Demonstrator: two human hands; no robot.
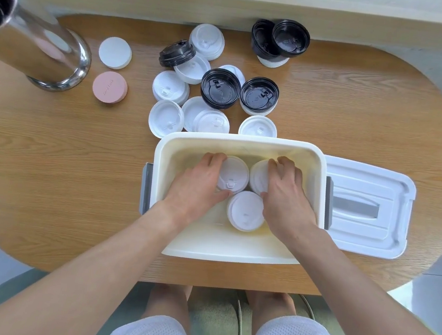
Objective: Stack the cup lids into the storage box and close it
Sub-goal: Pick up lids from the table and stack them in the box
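A cream storage box [242, 142] stands open on the wooden table, near its front edge. Three white lid stacks sit inside it. My left hand [198, 184] grips the far-left stack [234, 173], thumb at its near side. The far-right stack [259, 176] is held by my right hand [287, 195]. A third white stack [246, 211] rests untouched between my wrists. The box's white cover [367, 210] lies flat to the right of the box. Several loose white lids [166, 117] and black lids [219, 89] lie scattered behind the box.
A steel cylinder [35, 41] stands at the far left. Beside it lie a white disc [115, 52] and a pink disc [110, 87]. More black lids [280, 39] sit on a white one at the back. A pale wall ledge runs behind the table.
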